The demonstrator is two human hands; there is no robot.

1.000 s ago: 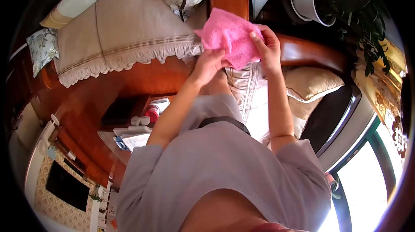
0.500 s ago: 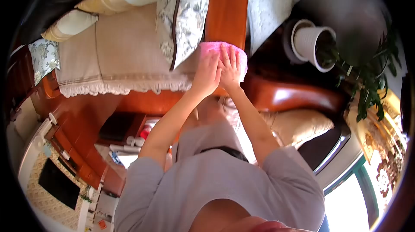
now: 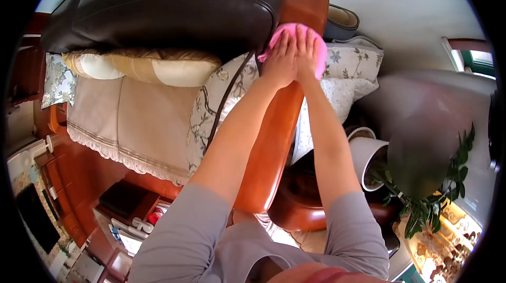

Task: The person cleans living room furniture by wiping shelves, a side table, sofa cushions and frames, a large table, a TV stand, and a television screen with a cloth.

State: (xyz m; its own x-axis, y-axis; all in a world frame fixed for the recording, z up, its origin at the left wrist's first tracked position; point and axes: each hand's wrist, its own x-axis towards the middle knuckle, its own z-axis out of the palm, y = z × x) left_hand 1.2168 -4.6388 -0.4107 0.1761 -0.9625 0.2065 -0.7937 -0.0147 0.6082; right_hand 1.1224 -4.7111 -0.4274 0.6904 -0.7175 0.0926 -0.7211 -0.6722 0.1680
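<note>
A pink cloth (image 3: 320, 61) lies on the far part of the glossy wooden armrest (image 3: 266, 162). Both hands press on it side by side, palms down. My left hand (image 3: 281, 61) rests on the cloth's left part, its fingers extended forward. Touching it, my right hand (image 3: 307, 57) lies flat with its fingers a little spread. The cloth shows around the fingertips and at the right edge. Both arms are stretched far forward over the armrest.
Left of the armrest are a dark leather backrest (image 3: 174, 9), a floral cushion (image 3: 224, 85) and a beige seat cover (image 3: 153, 125). At the right are another floral cushion (image 3: 353, 64), a white pot (image 3: 366, 159) and a leafy plant (image 3: 421, 214).
The hands first held the cloth up in the air, then laid it on the armrest. Now they have moved forward with it to the armrest's far part, and the view has shifted forward.
</note>
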